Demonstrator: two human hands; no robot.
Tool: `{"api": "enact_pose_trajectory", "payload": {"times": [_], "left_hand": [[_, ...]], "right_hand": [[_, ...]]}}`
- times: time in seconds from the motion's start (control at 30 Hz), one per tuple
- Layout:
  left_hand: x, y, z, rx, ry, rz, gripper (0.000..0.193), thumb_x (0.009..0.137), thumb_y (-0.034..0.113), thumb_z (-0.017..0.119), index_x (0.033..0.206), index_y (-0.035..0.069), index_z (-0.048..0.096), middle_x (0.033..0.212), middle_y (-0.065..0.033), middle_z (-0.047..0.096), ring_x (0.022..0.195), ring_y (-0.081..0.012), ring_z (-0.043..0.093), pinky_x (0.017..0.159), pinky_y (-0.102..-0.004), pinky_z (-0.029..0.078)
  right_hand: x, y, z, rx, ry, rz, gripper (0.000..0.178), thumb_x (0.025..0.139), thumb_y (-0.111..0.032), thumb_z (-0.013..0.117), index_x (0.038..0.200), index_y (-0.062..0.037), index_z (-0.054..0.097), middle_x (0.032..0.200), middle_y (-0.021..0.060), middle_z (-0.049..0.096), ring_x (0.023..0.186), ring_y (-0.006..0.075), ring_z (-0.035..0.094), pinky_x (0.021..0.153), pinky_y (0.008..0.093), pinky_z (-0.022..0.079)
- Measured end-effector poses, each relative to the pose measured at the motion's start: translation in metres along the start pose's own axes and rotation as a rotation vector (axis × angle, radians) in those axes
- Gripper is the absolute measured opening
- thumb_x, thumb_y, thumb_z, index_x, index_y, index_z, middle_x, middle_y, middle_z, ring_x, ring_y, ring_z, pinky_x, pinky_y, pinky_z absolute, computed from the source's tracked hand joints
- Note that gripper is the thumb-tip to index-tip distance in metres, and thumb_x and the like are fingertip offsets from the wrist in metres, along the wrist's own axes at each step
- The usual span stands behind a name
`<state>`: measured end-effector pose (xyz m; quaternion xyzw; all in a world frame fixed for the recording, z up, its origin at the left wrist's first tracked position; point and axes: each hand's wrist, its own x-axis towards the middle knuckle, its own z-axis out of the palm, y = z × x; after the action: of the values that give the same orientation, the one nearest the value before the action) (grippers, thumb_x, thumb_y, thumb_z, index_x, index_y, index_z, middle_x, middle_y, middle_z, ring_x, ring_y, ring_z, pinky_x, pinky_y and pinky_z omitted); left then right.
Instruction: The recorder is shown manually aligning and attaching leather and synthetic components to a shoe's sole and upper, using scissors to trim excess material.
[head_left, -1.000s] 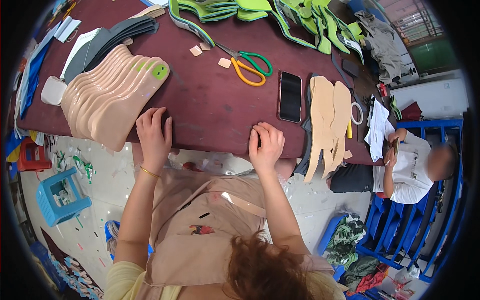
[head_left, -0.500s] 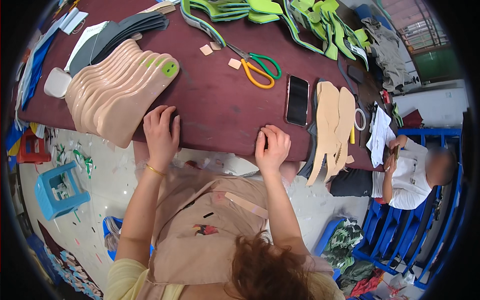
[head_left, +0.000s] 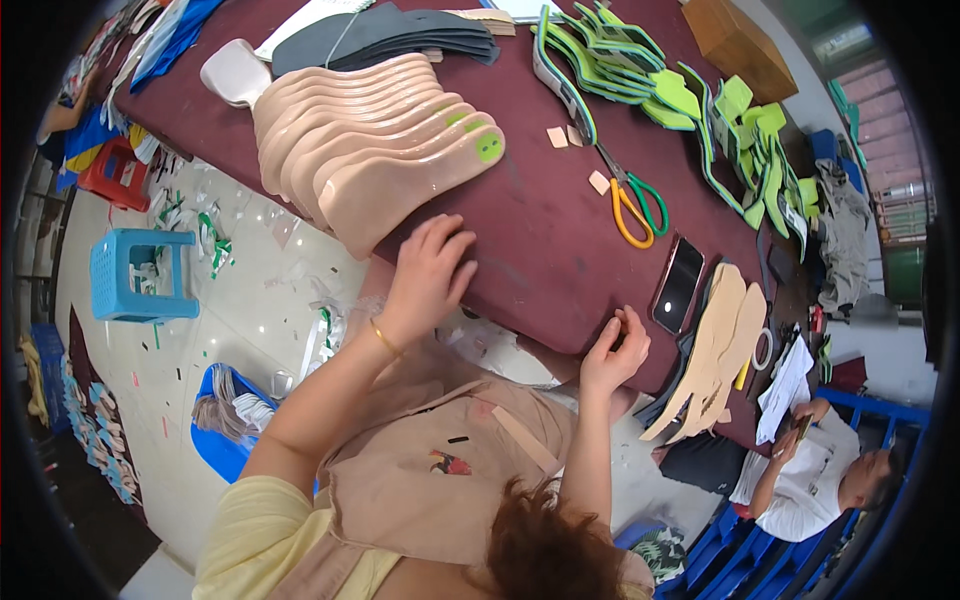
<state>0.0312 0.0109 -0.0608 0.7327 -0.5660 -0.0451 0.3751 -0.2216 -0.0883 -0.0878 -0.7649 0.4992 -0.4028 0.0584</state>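
Observation:
My left hand (head_left: 430,275) rests at the near edge of the dark red table, fingers loosely spread and holding nothing. Just beyond it lies a fanned stack of glossy beige, sole-shaped pieces (head_left: 370,170), the front one bearing a green oval mark. My right hand (head_left: 614,352) rests on the same edge, fingers loosely bent, thumb apart, nothing visible in it. A dark-screened phone (head_left: 679,284) lies close to its right. Farther off are open-bladed scissors (head_left: 632,208) with one yellow and one green handle. Flat tan, sole-shaped cutouts (head_left: 722,345) lie beyond the phone.
Lime-green curved pieces (head_left: 620,75) are heaped at the back, near dark grey sheets (head_left: 390,38). A blue stool (head_left: 143,275), a red stool (head_left: 117,175) and a blue basket (head_left: 215,440) stand on the littered floor. At right, a person in a white shirt (head_left: 812,470) holds a phone.
The whole view has swung, so the table and things on it appear farther right and tilted. Both hands remain on the table edge, nothing taken or let go.

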Motion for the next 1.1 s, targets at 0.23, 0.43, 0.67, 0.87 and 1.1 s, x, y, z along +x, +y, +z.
{"api": "enact_pose_trajectory", "payload": {"times": [0.23,0.43,0.67,0.87,1.1], "left_hand": [[0.070,-0.018,-0.108,-0.154,0.078,0.055,0.022,0.087,0.017,0.060,0.104,0.002,0.062,0.096,-0.0155,0.062,0.092,-0.0294,0.061,0.078,-0.0360,0.049],[0.176,-0.126,-0.160,0.426,-0.274,-0.100,0.048,0.087,0.045,0.055,0.109,0.002,0.062,0.102,-0.0156,0.061,0.098,-0.0313,0.057,0.086,-0.0400,0.044],[0.187,-0.137,-0.141,0.735,-0.509,-0.059,0.067,0.074,0.065,0.060,0.110,0.008,0.064,0.104,-0.0117,0.055,0.108,-0.0292,0.044,0.092,-0.0417,0.032],[0.182,-0.149,-0.136,0.606,-0.455,-0.016,0.063,0.076,0.061,0.061,0.108,0.008,0.060,0.100,-0.0128,0.058,0.103,-0.0302,0.052,0.086,-0.0442,0.039],[0.176,-0.140,-0.129,0.567,-0.521,-0.093,0.065,0.078,0.064,0.056,0.107,0.007,0.058,0.097,-0.0119,0.063,0.096,-0.0294,0.060,0.083,-0.0426,0.041]], "right_hand": [[0.071,-0.100,0.063,0.401,-0.370,-0.411,0.026,0.080,-0.009,0.066,0.106,-0.0051,0.061,0.107,0.0112,0.059,0.101,0.0295,0.055,0.088,0.0385,0.041],[0.139,-0.165,0.127,0.214,-0.580,-0.864,0.057,0.076,-0.025,0.071,0.125,-0.0079,0.049,0.135,0.0088,0.044,0.126,0.0285,0.038,0.100,0.0518,0.030],[0.136,-0.143,0.134,0.188,-0.663,-0.843,0.055,0.070,-0.032,0.075,0.115,-0.0102,0.053,0.139,0.0083,0.040,0.130,0.0304,0.034,0.103,0.0533,0.024],[0.162,-0.164,0.137,0.188,-0.751,-0.955,0.047,0.067,-0.032,0.078,0.102,-0.0100,0.056,0.142,0.0083,0.038,0.133,0.0319,0.031,0.106,0.0563,0.020],[0.156,-0.154,0.149,0.243,-0.803,-0.932,0.053,0.067,-0.031,0.078,0.109,-0.0094,0.055,0.144,0.0100,0.036,0.133,0.0328,0.032,0.107,0.0523,0.022]]}}
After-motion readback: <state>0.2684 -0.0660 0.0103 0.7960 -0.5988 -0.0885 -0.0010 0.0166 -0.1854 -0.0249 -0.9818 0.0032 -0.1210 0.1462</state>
